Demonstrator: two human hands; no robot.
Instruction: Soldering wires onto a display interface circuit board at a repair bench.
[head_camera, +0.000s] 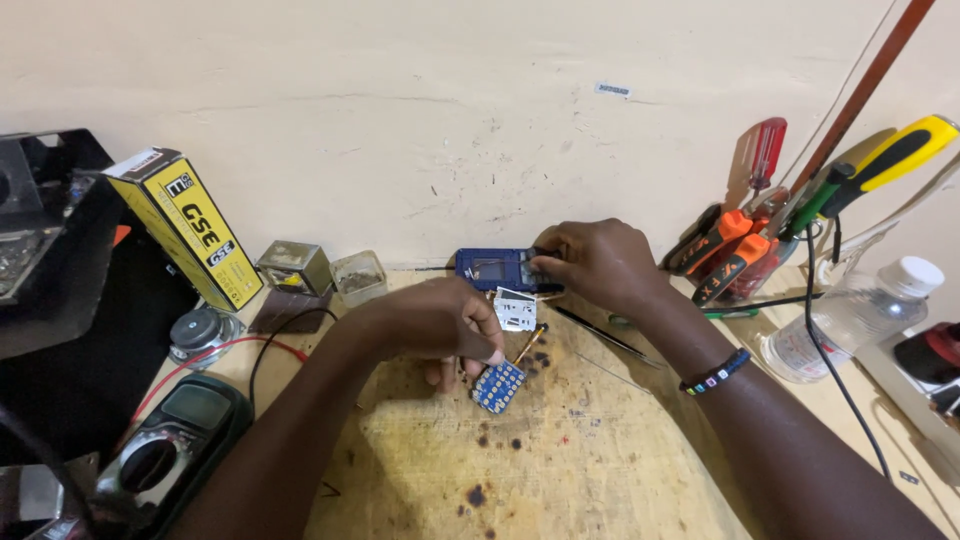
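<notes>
- Left hand (440, 325): fingers curled, tips pressing a small blue keypad board (498, 386) on the wooden bench (560, 470)
- Right hand (598, 264): fingers pinched on a blue phone (492, 268) by the wall; white part (516, 310) between

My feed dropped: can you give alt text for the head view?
The right hand grips a dark blue phone body by the wall, while the left hand rests beside a small blue keypad board on a stained wooden bench.
</notes>
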